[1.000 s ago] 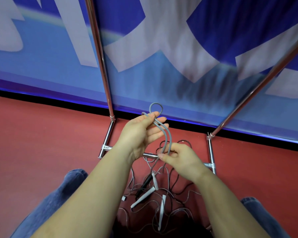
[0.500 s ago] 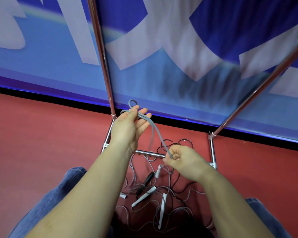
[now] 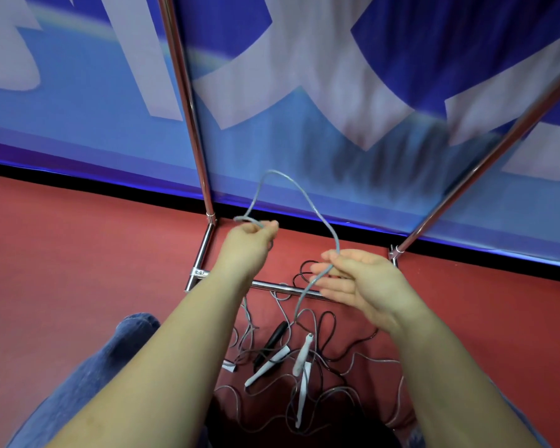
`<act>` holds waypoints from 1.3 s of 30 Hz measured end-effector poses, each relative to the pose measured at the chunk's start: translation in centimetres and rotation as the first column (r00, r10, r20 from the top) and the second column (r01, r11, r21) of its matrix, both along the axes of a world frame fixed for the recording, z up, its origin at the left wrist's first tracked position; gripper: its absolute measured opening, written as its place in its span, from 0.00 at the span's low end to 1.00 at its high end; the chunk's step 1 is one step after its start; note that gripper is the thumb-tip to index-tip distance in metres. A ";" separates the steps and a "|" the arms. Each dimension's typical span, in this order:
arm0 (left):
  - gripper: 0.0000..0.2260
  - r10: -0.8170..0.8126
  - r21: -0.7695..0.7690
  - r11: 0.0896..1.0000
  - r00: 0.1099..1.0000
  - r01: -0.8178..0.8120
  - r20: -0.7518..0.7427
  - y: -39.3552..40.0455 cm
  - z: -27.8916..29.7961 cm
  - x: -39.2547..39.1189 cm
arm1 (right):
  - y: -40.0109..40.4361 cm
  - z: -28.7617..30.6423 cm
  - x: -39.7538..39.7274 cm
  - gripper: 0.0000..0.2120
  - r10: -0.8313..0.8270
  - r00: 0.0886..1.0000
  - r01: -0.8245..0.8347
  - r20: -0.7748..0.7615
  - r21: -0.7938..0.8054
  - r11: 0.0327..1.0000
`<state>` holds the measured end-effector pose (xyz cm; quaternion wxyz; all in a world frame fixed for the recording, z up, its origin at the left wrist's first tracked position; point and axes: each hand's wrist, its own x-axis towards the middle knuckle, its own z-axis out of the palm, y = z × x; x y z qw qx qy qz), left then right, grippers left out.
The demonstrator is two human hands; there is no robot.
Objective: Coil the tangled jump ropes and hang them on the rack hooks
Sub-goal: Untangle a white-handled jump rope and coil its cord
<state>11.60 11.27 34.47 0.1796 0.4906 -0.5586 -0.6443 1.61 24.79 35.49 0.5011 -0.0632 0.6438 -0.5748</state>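
we take this for a sports hall or gym: a red rubbery sports floor (image 3: 78,253), a big blue and white printed banner (image 3: 304,92) along the far wall, a chrome rack frame (image 3: 204,250) standing on it, and jump ropes (image 3: 304,367) tangled near us.

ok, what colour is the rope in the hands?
Grey rope, arching between the left hand and right hand; only the head view shows it.
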 end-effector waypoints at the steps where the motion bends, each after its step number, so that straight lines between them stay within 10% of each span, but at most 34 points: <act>1: 0.10 -0.111 -0.017 0.993 0.987 0.114 0.115 0.3 -0.2 0.1 | -0.1 0.4 0.0 0.05 -0.054 0.994 0.059 0.091 -0.050 0.997; 8: 0.34 -0.495 0.226 0.858 0.861 0.462 0.116 2.1 -0.3 -0.2 | -0.2 1.4 -0.9 0.06 -0.317 0.839 0.429 0.442 -0.181 0.885; 13: 0.07 -0.669 -0.079 0.702 0.692 0.708 0.271 2.0 -1.2 0.3 | 0.6 1.3 -2.4 0.07 -0.359 0.786 0.531 0.503 -0.255 0.808; 16: 0.07 -0.576 -0.196 0.728 0.741 0.657 0.345 1.8 -2.0 0.2 | 0.6 0.9 -2.6 0.07 -0.335 0.821 0.486 0.462 -0.257 0.835; 20: 0.10 -0.419 -0.023 0.907 0.907 0.420 0.024 1.5 -1.3 -0.3 | 0.3 -0.6 -1.8 0.14 -0.073 0.997 0.073 -0.008 -0.074 0.995; 25: 0.10 -0.239 0.156 0.953 0.961 0.260 -0.141 1.4 -0.6 -0.4 | 0.5 -3.2 0.1 0.06 0.623 0.640 -0.422 -0.450 0.472 0.774; 29: 0.10 -0.221 0.152 0.958 0.965 0.242 -0.139 1.3 -0.2 -0.4 | 0.1 -2.5 0.4 0.09 0.409 0.851 -0.316 -0.331 0.298 0.900; 32: 0.12 -0.546 -0.098 0.823 0.827 0.559 0.133 1.7 -0.1 0.1 | -0.2 -1.4 0.2 0.10 0.166 0.970 -0.151 -0.177 0.093 0.984; 36: 0.16 -0.764 -0.096 0.559 0.557 0.823 0.326 3.0 -0.5 0.5 | -0.1 -0.5 -0.9 0.09 -0.114 0.988 0.122 0.106 -0.068 0.990; 39: 0.12 -0.761 -0.160 0.528 0.548 0.834 0.348 2.8 -0.9 0.4 | 0.4 -0.6 -1.3 0.08 -0.017 0.998 0.022 -0.060 0.085 0.996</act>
